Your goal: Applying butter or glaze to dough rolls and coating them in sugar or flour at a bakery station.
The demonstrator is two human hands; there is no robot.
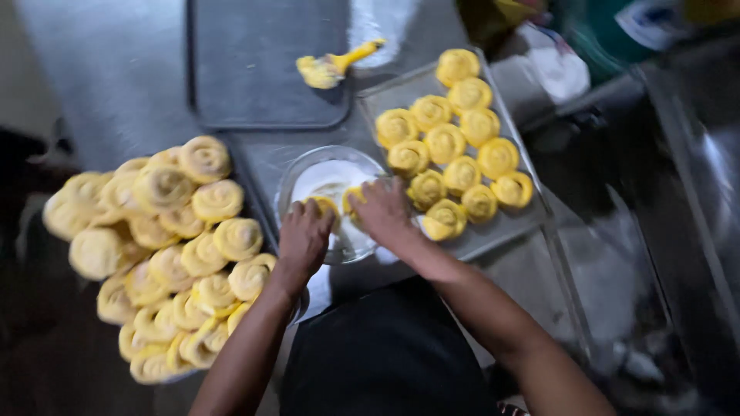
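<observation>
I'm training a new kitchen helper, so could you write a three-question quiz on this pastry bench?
1. True or false: both hands, left hand and right hand, are over the clear round bowl of white powder.
2. Where is the yellow-bristled pastry brush? A) on the dark flat tray B) in the bowl C) on the floor
3. Fill in: the metal tray of yellow spiral dough rolls lies on the bowl's ___ side.

Key: 1 true; 2 A; 3 right.
</observation>
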